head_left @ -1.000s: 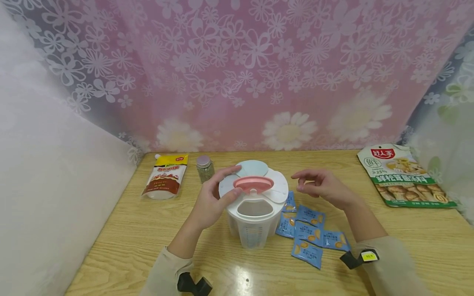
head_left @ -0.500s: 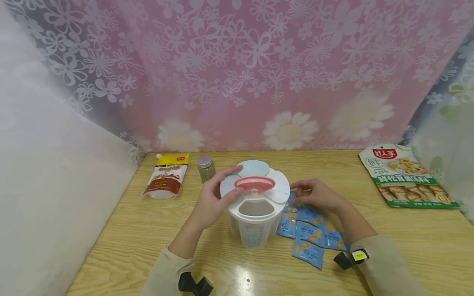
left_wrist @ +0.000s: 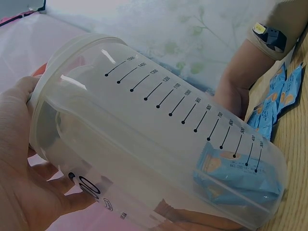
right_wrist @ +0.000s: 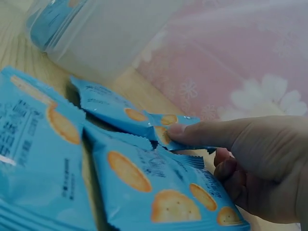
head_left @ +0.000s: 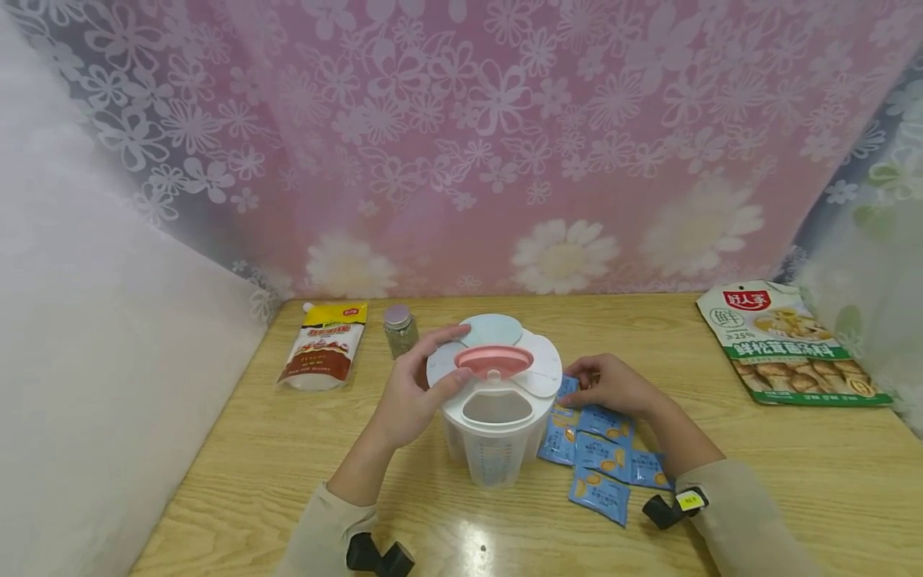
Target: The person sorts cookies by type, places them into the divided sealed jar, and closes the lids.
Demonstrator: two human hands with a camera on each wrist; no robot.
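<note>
My left hand (head_left: 414,393) holds a translucent plastic canister (head_left: 495,458) by its round white lid, thumb near the pink oval grip (head_left: 497,359) and fingers round the far side. One lid opening (head_left: 497,406) at the front stands uncovered; a pale blue flap (head_left: 496,328) covers another section. In the left wrist view, a blue packet (left_wrist: 236,175) shows through the canister's graduated wall. Beside the canister my right hand (head_left: 613,385) pinches the end of a blue cracker packet (right_wrist: 168,134), thumb on top. Several more cracker packets (head_left: 602,455) lie around it on the table.
A glass jar with a pinkish cap (head_left: 400,330) stands behind my left hand. Farther left lies a yellow, white and brown spouted pouch (head_left: 321,346). At the right back is a large green and white mushroom pouch (head_left: 793,344). A floral curtain (head_left: 505,160) hangs behind the table.
My right hand has come down from the air beside the lid to the cracker packets and now pinches one. The left hand and the canister stay in place.
</note>
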